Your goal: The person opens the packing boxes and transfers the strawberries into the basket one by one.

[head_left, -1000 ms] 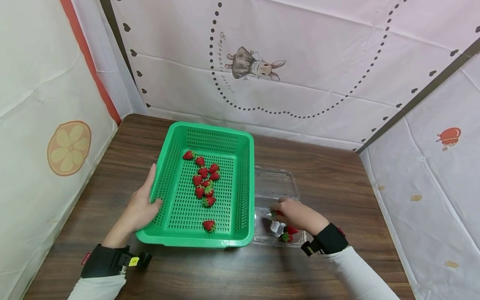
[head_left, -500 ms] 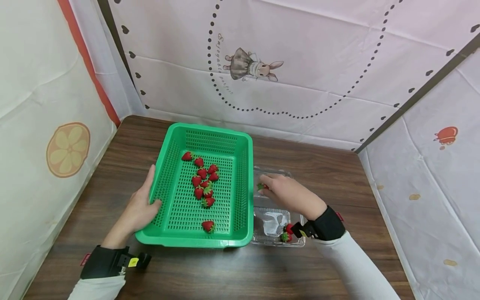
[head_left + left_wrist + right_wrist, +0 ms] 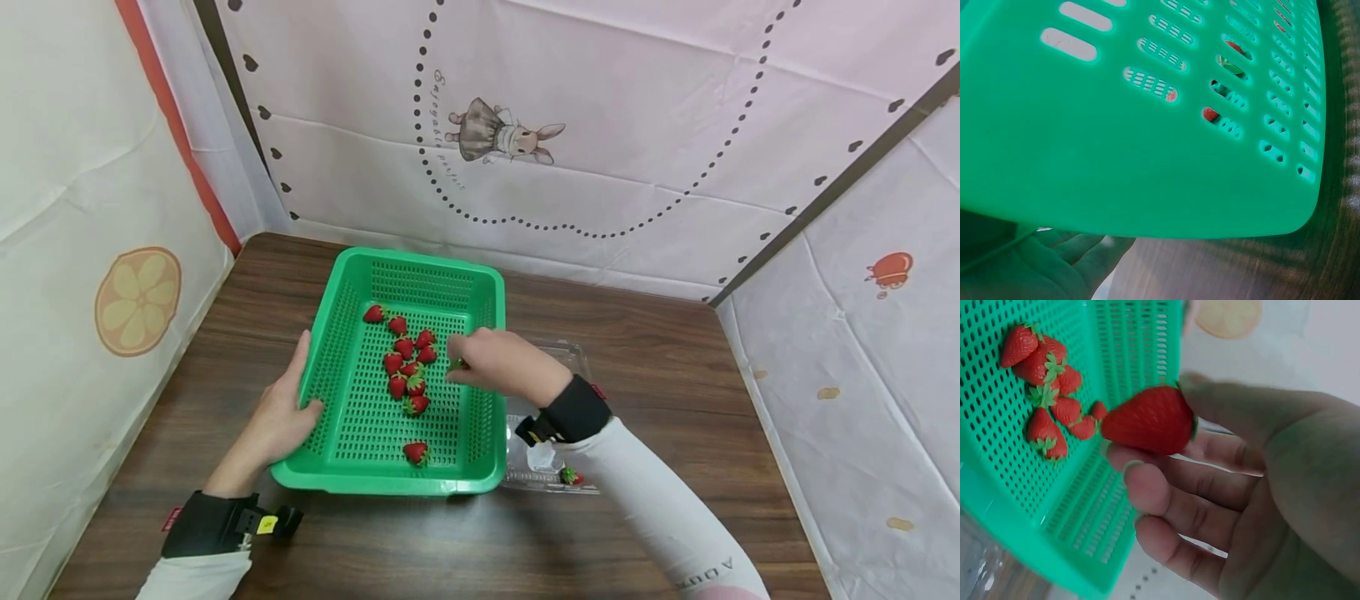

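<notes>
A green perforated plastic basket [image 3: 345, 475] stands on the table with several strawberries [image 3: 405, 346] on its floor. At its left side my left hand [image 3: 281, 417] holds the rim, thumb over the edge and fingers along the outside; the left wrist view shows part of this hand [image 3: 1054, 265] beside the basket wall [image 3: 1085, 175]. Over the right part of the basket, my right hand [image 3: 506, 362] pinches one strawberry [image 3: 1150, 420] between thumb and fingertips. That strawberry is mostly hidden in the head view, where only a bit of green shows.
Right of the basket lies an opened clear plastic clamshell box [image 3: 517, 475], partly behind my right forearm, with a strawberry [image 3: 572, 476] visible in it. The brown wooden table [image 3: 420, 550] is bounded by printed cloth walls [image 3: 360, 167] at the back and sides.
My right hand has lifted a strawberry out of the clear box and carried it leftward over the basket. My left hand stays on the basket's rim.
</notes>
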Available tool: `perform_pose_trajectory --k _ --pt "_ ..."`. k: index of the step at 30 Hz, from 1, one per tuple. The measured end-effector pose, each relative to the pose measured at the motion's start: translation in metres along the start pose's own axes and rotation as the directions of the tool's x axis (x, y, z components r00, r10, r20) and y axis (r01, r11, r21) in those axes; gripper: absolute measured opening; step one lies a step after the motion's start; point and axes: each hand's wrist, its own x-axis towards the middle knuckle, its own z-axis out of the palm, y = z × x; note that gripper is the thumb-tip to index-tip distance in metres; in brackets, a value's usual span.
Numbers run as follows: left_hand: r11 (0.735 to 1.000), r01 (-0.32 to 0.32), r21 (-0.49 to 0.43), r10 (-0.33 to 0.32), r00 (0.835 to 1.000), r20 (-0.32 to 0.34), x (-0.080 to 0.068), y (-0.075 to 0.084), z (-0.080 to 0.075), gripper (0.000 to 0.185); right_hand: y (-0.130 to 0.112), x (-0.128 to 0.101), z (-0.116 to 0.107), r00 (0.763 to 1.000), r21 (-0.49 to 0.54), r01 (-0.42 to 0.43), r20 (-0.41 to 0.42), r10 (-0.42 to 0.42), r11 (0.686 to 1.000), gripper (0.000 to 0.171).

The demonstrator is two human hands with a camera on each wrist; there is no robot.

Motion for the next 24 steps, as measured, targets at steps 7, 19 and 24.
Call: perform_pose_trajectory --k 7,19,24 --pt "1.000 -0.017 0.001 0.017 1.000 -0.012 -0.001 0.000 0.000 0.098 -0.027 0.040 0.015 0.993 -0.091 0.073 0.101 -0.064 0.993 0.021" --pt "1.000 -0.019 -0.002 0.019 1.000 -0.011 0.001 -0.002 0.000 0.097 -0.057 0.090 0.057 0.958 -0.153 0.120 0.276 -0.074 0.981 0.016" --pt "1.000 -0.025 -0.004 0.025 1.000 -0.005 0.001 -0.002 -0.001 0.097 -0.064 0.100 0.070 0.936 -0.165 0.111 0.350 -0.047 0.980 0.012"
